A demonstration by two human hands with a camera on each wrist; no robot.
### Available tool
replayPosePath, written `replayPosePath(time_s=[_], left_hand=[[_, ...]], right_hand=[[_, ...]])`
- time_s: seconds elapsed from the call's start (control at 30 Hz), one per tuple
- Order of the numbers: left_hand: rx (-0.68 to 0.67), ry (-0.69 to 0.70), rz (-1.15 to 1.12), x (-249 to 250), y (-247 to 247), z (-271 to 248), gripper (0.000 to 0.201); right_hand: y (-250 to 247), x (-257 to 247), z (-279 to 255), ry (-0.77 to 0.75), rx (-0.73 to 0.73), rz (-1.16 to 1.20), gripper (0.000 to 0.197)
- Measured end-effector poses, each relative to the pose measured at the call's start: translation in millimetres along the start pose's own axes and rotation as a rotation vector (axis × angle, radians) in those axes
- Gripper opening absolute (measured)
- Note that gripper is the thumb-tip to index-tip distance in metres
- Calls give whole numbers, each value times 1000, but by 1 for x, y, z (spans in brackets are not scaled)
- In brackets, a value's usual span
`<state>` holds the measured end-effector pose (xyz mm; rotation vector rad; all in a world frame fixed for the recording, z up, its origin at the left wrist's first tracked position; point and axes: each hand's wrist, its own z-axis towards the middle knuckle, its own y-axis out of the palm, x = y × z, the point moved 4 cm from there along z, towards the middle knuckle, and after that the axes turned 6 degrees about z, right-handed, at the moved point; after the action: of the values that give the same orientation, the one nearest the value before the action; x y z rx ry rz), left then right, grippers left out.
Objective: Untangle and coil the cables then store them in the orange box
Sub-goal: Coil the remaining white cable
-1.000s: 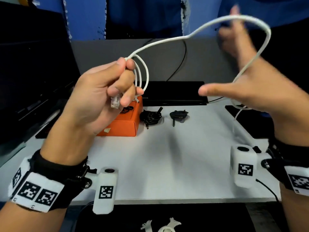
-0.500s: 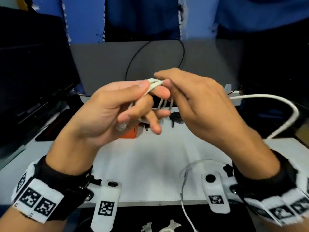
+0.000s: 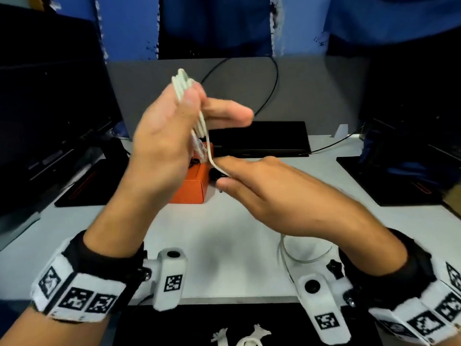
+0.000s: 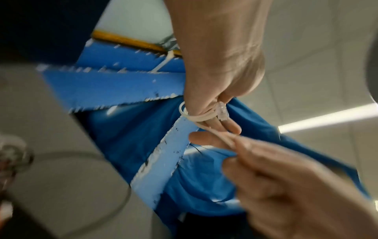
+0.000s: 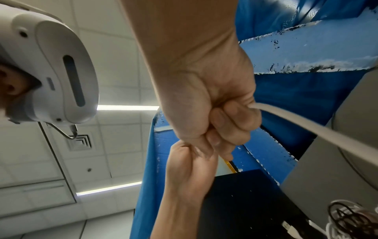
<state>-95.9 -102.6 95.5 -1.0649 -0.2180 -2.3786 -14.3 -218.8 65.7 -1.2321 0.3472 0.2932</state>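
A white network cable [image 3: 184,86] is wound in several loops round the fingers of my raised left hand [image 3: 197,106], whose thumb presses the loops in place. In the left wrist view the loops [image 4: 197,118] cross the fingers beside a clear plug [image 4: 223,111]. Lower down, my right hand [image 3: 222,176] pinches the free strand [image 3: 212,158] coming off the loops. The right wrist view shows that hand [image 5: 223,129] gripping the cable [image 5: 306,126]. The orange box [image 3: 193,189] sits on the table behind my left hand, partly hidden. The cable's tail [image 3: 294,257] lies on the table.
The white table [image 3: 224,245] carries a black keyboard-like slab [image 3: 259,138] at the back and black mats at the left [image 3: 92,183] and right [image 3: 389,181]. A dark monitor [image 3: 50,108] stands at the left. Coiled black cables [image 5: 347,216] lie near the box.
My right hand swung a wide loop in to the left hand, then dropped below it with the strand. My left hand turned upright and rose with more loops on it.
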Motion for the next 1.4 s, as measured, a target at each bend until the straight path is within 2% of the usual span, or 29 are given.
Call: replayPosePath(time_s=[0.07, 0.17, 0.2, 0.27, 0.37, 0.47, 0.57, 0.67, 0.73, 0.87, 0.93, 1.07, 1.17, 1.23, 1.3, 1.33, 1.4], left_hand=[[-86, 54, 275, -1, 10, -5, 23], [-211, 74, 760, -4, 11, -9, 22], [-280, 49, 809, -5, 11, -9, 26], [-419, -47, 654, -10, 12, -10, 32], [-516, -206, 246, -11, 9, -10, 31], [-607, -208, 38, -10, 9, -14, 31], [-611, -198, -185, -11, 12, -14, 27], [-624, -273, -476, -13, 20, -17, 29], [-628, -342, -587, -16, 23, -19, 36], [-668, -374, -608, -15, 22, -20, 39], [-636, -354, -633, -13, 21, -20, 34], [-480, -326, -716, -11, 31, -20, 36], [-332, -283, -768, -7, 23, -11, 47], [-211, -254, -841, -7, 12, -4, 52], [-68, -213, -879, -9, 3, 3, 50], [6, -190, -843, -12, -2, 5, 48], [154, -141, -555, -19, -12, 7, 42]], right_hand=[[-8, -3, -3, -21, 22, 12, 20], [-31, 0, -8, -46, 184, 101, 18], [-37, 3, -9, -39, 241, 151, 16], [-45, 8, -10, -27, 319, 264, 18], [-48, 12, -9, -75, 388, 287, 26], [-45, 12, -5, -141, 431, 196, 32], [-40, 14, -1, -138, 464, 76, 40], [-37, 15, 1, -135, 562, 18, 38], [-36, 17, 1, -164, 595, 66, 44], [-33, 18, 2, -181, 526, 123, 50], [-34, 16, 2, -191, 516, 162, 47], [-38, 21, 3, -152, 552, 298, 44], [-35, 33, 8, -107, 553, 478, 27], [-27, 40, 14, -44, 489, 509, 22], [-14, 43, 18, 37, 393, 427, 30], [-5, 41, 19, 68, 324, 342, 33], [13, 32, 19, 96, 145, 188, 31]])
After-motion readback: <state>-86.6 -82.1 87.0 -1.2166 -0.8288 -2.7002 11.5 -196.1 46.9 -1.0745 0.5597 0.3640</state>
